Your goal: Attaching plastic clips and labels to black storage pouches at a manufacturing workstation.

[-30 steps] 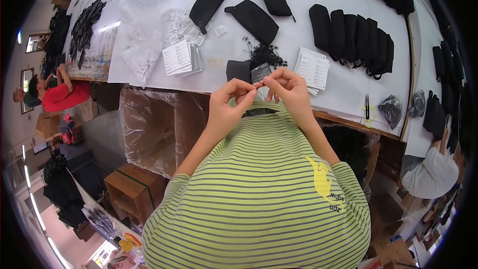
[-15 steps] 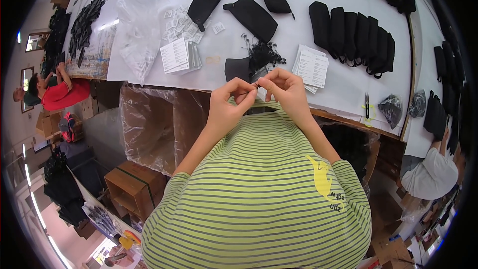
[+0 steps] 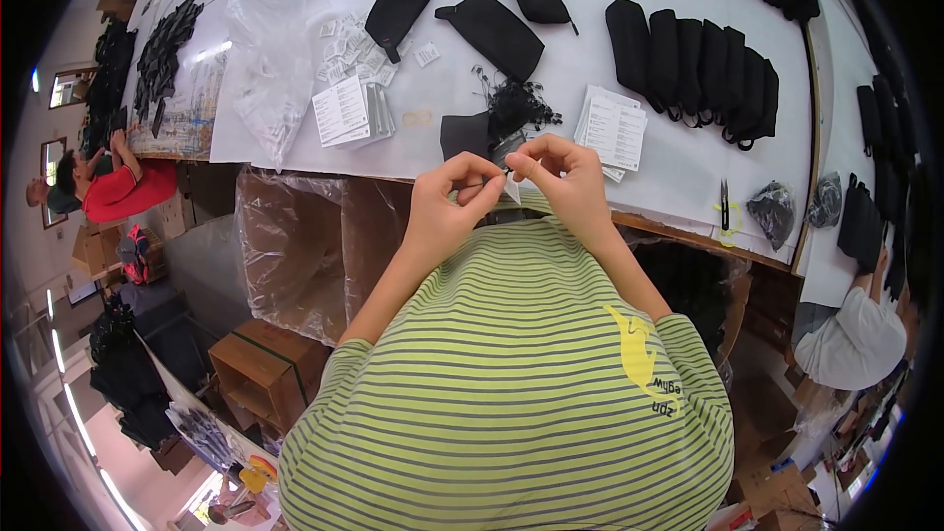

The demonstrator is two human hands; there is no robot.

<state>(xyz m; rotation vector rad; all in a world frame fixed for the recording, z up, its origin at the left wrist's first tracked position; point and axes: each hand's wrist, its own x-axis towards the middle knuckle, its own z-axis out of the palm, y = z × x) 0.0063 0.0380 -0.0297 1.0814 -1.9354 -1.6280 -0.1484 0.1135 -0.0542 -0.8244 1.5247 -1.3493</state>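
Over the table's front edge, my left hand (image 3: 447, 205) and my right hand (image 3: 567, 182) meet, fingertips pinched together. Between them runs a thin black cord, mostly covered by the fingers. A small white tag (image 3: 512, 191) hangs just below the fingertips. Right behind my hands lie a tangle of black tag strings (image 3: 514, 110) and a dark flat square piece (image 3: 463, 136). Stacks of white printed cards flank them, one card stack (image 3: 341, 112) to the left and another card stack (image 3: 618, 132) to the right. Farther back are black zip pouches (image 3: 495, 34).
Several black pouches (image 3: 688, 64) lie in a row at right. Small white packets (image 3: 354, 49) and a clear plastic bag (image 3: 267, 74) lie at left. Thread snips (image 3: 725, 205) rest near the right front edge. A plastic-lined box (image 3: 295, 236) sits below the table. Co-workers are at both sides.
A white tag now shows below my fingertips, where it was hardly visible before. Both hands stay pinched in nearly the same place; the whole view has shifted slightly.
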